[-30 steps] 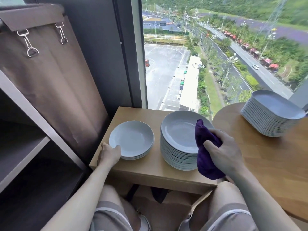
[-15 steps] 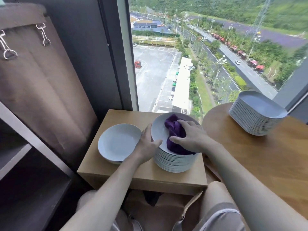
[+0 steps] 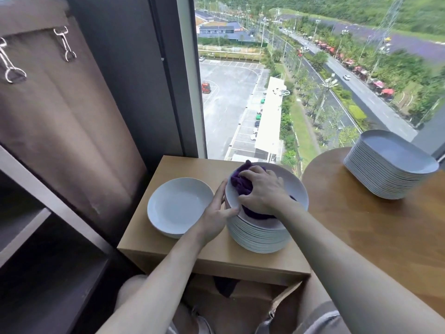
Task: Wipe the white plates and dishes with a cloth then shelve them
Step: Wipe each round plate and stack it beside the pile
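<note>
Head view: the right hand (image 3: 262, 191) makes the working grip, its fingers curled over a bunched purple cloth (image 3: 240, 183) and pressing it down into the top plate (image 3: 295, 189) of a tall stack (image 3: 260, 239). The cloth covers the plate's 9-to-11 o'clock part, so the bare, unwiped surface lies from the grip toward 2 and 3 o'clock. At 8 o'clock from the cloth, the left hand (image 3: 216, 213) steadies the same plate, thumb over the rim and fingers against its edge. The stack stands on a small wooden desk (image 3: 183, 256), with a low pile of plates (image 3: 178, 206) just beside it at 9 o'clock. The shelf unit (image 3: 24, 225) lies further out at 9 o'clock, so the left hand is probably the nearer one for shelving.
</note>
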Available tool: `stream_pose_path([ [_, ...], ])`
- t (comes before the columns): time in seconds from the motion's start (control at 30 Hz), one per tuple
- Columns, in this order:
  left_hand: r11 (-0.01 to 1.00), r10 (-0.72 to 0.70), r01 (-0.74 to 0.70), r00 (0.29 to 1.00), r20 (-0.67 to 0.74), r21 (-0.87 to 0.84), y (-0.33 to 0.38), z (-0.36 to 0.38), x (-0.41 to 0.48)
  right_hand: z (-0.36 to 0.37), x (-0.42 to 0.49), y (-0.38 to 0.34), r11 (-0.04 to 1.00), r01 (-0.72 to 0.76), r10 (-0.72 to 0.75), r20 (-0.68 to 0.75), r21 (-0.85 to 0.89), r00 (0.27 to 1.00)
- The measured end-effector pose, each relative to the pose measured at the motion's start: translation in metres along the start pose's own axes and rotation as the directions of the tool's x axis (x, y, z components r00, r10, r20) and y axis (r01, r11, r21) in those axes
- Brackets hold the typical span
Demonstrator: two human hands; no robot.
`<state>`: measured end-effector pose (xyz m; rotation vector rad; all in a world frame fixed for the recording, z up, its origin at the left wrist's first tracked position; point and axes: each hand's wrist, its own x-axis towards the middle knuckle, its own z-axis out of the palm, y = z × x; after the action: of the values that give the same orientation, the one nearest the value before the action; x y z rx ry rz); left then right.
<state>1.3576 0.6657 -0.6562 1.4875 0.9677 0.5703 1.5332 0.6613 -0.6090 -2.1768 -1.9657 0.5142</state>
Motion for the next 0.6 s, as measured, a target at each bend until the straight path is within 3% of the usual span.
stream_pose_path([
  [0.13,1.0,-0.007,0.008,0.998,0.061,-0.007,0.004,-0.006,-0.001,-0.009,-0.012,-0.001,0.991,0.095,-0.106,0.122,0.099,0.987],
  [0.27,0.999,-0.037,0.038,0.998,0.054,-0.006,0.005,-0.006,0.001,-0.019,-0.031,0.018,0.97,0.073,-0.137,0.273,0.233,0.952],
  [0.43,0.998,-0.03,0.032,0.999,-0.042,0.055,-0.002,-0.001,0.001,-0.035,-0.051,0.042,0.99,0.03,-0.074,0.321,0.141,0.944],
  [0.6,0.999,-0.022,0.025,0.996,-0.089,0.034,-0.003,0.004,0.004,-0.046,-0.045,0.059,0.995,-0.066,0.078,0.191,-0.069,0.978],
])
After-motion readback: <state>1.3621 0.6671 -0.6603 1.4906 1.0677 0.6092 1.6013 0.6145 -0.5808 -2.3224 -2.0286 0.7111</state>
